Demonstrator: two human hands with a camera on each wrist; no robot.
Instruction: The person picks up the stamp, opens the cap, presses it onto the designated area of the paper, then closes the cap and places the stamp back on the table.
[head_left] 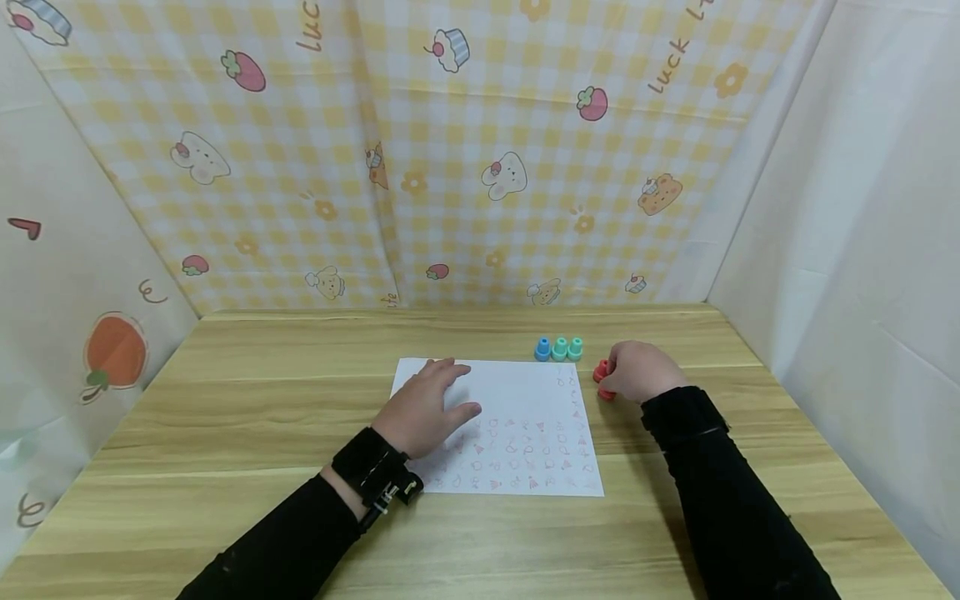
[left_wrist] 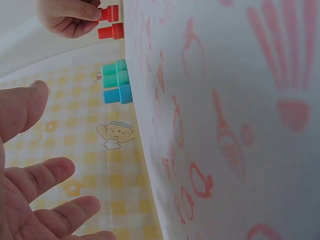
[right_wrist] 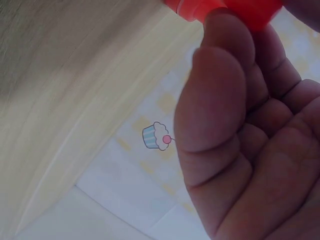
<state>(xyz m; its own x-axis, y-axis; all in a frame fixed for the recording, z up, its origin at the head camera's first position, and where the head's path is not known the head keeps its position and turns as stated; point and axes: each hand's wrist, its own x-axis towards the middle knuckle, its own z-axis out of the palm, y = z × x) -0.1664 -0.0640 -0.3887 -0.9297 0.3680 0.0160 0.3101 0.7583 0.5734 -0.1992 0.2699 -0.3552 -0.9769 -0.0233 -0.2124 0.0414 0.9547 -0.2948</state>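
Observation:
A white sheet of paper (head_left: 517,392) lies on the table, printed with rows of small red pictures. Above its left part is my left hand (head_left: 426,408), fingers spread and holding nothing; the left wrist view shows the fingers apart from the sheet. Right of the paper, my right hand (head_left: 645,371) pinches a red stamp (left_wrist: 108,13) between thumb and fingers. A second red stamp (head_left: 600,372) stands right beside it. In the right wrist view the curled fingers (right_wrist: 215,95) partly cover the red plastic (right_wrist: 255,12).
Behind the paper's far right corner, a blue stamp (head_left: 543,350) and two teal stamps (head_left: 567,350) stand in a row. A yellow checked curtain (head_left: 450,208) hangs along the table's back edge, with white cloth (head_left: 862,250) at the right side.

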